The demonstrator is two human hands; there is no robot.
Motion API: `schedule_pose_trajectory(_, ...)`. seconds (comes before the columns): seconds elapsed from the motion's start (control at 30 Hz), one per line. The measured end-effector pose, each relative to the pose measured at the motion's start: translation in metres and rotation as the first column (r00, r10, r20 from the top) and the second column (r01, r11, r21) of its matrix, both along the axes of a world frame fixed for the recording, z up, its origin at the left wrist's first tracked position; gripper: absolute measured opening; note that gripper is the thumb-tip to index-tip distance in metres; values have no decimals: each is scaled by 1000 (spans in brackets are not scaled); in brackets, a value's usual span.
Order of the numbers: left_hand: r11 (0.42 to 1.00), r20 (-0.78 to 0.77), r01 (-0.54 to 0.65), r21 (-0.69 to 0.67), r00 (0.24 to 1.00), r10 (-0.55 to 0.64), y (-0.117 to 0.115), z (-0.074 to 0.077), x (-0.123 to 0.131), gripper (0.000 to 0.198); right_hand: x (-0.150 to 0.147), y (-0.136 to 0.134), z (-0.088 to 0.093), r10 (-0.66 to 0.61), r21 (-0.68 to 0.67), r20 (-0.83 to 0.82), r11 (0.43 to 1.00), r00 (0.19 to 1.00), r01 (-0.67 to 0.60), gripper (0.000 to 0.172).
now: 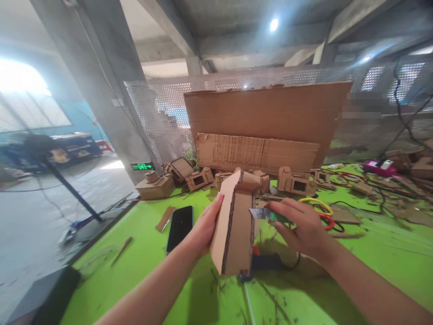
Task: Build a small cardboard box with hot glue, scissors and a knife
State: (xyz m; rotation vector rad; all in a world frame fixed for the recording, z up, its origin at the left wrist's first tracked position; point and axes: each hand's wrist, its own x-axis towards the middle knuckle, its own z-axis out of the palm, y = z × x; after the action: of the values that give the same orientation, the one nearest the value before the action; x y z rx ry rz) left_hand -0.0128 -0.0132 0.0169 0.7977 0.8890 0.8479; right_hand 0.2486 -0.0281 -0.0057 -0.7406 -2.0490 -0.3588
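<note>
My left hand [207,225] grips a folded cardboard piece [238,230] by its left side, holding it tilted above the green table. Dark glue-like lines run along its edges. In my right hand [301,225] is a utility knife [270,214] with a green handle, pinched between thumb and fingers. Its blade points left and meets or nearly meets the piece's right edge; I cannot tell whether it touches. Behind and below the cardboard lies a dark blue tool with an orange part [267,261], perhaps a glue gun, partly hidden.
A phone [180,229] lies on the green table [142,280], left of my hand. Several small cardboard models [199,179] stand along the back before a large cardboard sheet [270,108]. Coiled cables [320,207], scraps and a purple device [379,167] are at right. A fan [40,146] stands left.
</note>
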Motion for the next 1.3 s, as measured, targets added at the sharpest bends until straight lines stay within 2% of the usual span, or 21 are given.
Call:
schedule_pose_trajectory(0.1,1000,0,6,13,1000,-6,-2,-3,-2,64,3,4,0,5,-11,-20,1000,1000,-5,29)
schedule_pose_trajectory(0.23,992,-7,-38,119,999,39,-7,-11,0,48,16,15,0,-88,-88,-142,993,986,76,29)
schedule_pose_trajectory(0.3,994,-3,-36,101,999,36,-8,-11,3,47,22,19,0,-125,-88,-203,990,971,109,28)
schedule_pose_trajectory(0.4,999,26,-29,16,999,28,-8,-5,6,55,22,19,-3,-134,-84,-231,989,964,118,27)
schedule_pose_trajectory(0.57,997,123,-30,-69,992,38,0,5,5,68,7,5,-6,-17,-149,-141,989,990,-4,27)
schedule_pose_trajectory(0.67,994,148,-56,-91,987,69,7,-2,5,66,-3,-6,-1,127,-195,-44,972,991,-133,28)
schedule_pose_trajectory(0.8,992,203,-77,-102,975,96,14,-12,3,62,-12,-16,8,240,-372,8,902,971,-220,25)
schedule_pose_trajectory(0.87,993,217,-75,-86,972,92,14,-13,1,64,-14,-17,11,262,-434,14,871,965,-230,26)
schedule_pose_trajectory(0.97,998,237,-32,-57,971,44,11,-12,-2,74,-13,-16,12,276,-456,18,857,961,-238,28)
schedule_pose_trajectory(1.07,998,271,5,-66,963,13,9,-13,-5,70,-12,-16,13,286,-468,19,849,958,-244,28)
schedule_pose_trajectory(1.17,994,288,-29,-103,956,57,10,-14,-7,60,-11,-17,15,265,-476,33,852,964,-218,27)
schedule_pose_trajectory(1.3,991,266,-105,-88,956,125,12,-12,-7,59,-11,-18,16,250,-455,48,867,967,-202,25)
